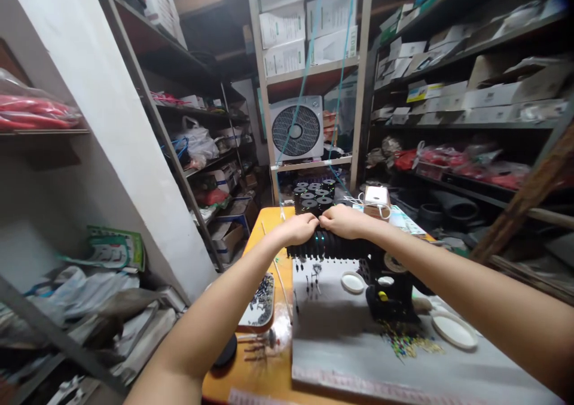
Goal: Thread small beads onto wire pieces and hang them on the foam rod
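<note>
My left hand (304,228) and my right hand (341,221) meet over the left end of a black ribbed row of rings or spools (347,246), which lies across a stand. Both have their fingers bent in a pinch, tips nearly touching. Whatever is between the fingertips is too small or hidden to make out. A bit of teal shows on the row just below them. Small dark pieces (307,282) hang from its underside on the left. Behind my hands stand several black thread spools (309,195) with pale tops.
A grey-white board (332,339) covers much of the orange table (215,387). On it lie scattered coloured beads (415,342), a white lid (454,330) and a small white dish (353,282). A tray of dark small parts (264,300) sits left. A box fan (296,128) and loaded shelves stand around.
</note>
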`<action>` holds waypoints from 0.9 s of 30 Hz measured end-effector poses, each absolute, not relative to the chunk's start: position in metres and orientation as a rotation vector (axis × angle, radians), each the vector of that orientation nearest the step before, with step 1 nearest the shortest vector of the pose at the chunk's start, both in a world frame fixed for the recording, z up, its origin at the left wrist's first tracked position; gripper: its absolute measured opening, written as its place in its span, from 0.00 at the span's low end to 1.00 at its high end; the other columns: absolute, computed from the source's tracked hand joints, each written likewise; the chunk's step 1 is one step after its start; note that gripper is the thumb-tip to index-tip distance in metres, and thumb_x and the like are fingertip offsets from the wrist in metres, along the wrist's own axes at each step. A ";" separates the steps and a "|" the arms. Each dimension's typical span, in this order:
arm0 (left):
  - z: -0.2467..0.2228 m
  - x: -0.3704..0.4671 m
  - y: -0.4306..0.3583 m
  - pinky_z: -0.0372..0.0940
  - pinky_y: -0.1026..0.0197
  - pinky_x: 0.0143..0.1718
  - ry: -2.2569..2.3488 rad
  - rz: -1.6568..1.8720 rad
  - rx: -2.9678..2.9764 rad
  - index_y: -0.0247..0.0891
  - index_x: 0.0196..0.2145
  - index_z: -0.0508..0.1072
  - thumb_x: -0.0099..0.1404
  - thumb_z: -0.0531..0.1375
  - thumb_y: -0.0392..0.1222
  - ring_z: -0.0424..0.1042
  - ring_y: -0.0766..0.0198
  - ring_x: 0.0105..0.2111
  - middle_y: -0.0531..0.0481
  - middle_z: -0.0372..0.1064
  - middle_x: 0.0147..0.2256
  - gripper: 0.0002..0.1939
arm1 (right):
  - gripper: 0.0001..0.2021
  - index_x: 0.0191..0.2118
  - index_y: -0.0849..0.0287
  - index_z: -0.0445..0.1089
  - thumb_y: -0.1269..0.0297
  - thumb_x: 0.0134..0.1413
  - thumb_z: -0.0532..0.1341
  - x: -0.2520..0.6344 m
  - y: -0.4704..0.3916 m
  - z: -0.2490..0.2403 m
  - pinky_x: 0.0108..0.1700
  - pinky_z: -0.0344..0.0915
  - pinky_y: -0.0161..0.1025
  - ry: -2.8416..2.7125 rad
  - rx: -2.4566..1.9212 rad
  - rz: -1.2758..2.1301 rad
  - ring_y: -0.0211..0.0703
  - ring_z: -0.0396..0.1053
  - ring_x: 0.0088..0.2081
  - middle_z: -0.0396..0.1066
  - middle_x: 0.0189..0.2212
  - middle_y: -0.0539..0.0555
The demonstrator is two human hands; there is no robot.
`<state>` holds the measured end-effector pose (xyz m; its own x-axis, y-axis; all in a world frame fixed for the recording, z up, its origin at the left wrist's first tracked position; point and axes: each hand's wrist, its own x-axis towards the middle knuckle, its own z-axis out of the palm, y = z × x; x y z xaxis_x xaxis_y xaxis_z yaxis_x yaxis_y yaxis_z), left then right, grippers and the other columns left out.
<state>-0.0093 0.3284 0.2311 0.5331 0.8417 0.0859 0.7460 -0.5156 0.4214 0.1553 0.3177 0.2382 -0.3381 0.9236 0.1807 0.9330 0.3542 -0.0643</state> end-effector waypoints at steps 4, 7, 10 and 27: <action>0.235 -0.006 0.341 0.69 0.46 0.48 1.319 0.295 2.398 0.37 0.51 0.71 0.69 0.58 0.45 0.71 0.54 0.48 0.43 0.69 0.52 0.15 | 0.15 0.53 0.59 0.67 0.59 0.64 0.59 0.155 0.299 0.238 0.48 0.70 0.49 -2.330 -1.646 -0.193 0.46 0.71 0.48 0.69 0.52 0.58; 0.234 -0.004 0.351 0.70 0.47 0.47 1.332 0.249 2.343 0.37 0.51 0.70 0.69 0.58 0.45 0.72 0.54 0.47 0.43 0.69 0.51 0.16 | 0.16 0.54 0.59 0.67 0.59 0.64 0.59 0.154 0.285 0.233 0.49 0.70 0.50 -2.300 -1.577 -0.214 0.46 0.71 0.48 0.68 0.52 0.58; 0.232 -0.002 0.361 0.70 0.48 0.46 1.323 0.230 2.279 0.36 0.51 0.70 0.69 0.59 0.45 0.72 0.55 0.46 0.43 0.69 0.50 0.16 | 0.15 0.54 0.58 0.67 0.59 0.64 0.59 0.153 0.277 0.224 0.48 0.71 0.49 -2.301 -1.542 -0.176 0.46 0.71 0.48 0.69 0.52 0.58; 0.241 -0.055 0.309 0.67 0.56 0.47 0.864 0.949 2.005 0.32 0.48 0.68 0.74 0.45 0.39 0.74 0.62 0.39 0.41 0.75 0.41 0.15 | 0.14 0.52 0.58 0.68 0.59 0.65 0.58 0.164 0.313 0.230 0.49 0.70 0.48 -2.346 -1.564 0.347 0.45 0.71 0.47 0.69 0.52 0.57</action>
<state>-0.0548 0.3088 0.2406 0.4989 0.8021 0.3283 0.2522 -0.4968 0.8304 0.1639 0.3126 0.2298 -0.3622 0.9252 0.1136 0.8528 0.3781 -0.3604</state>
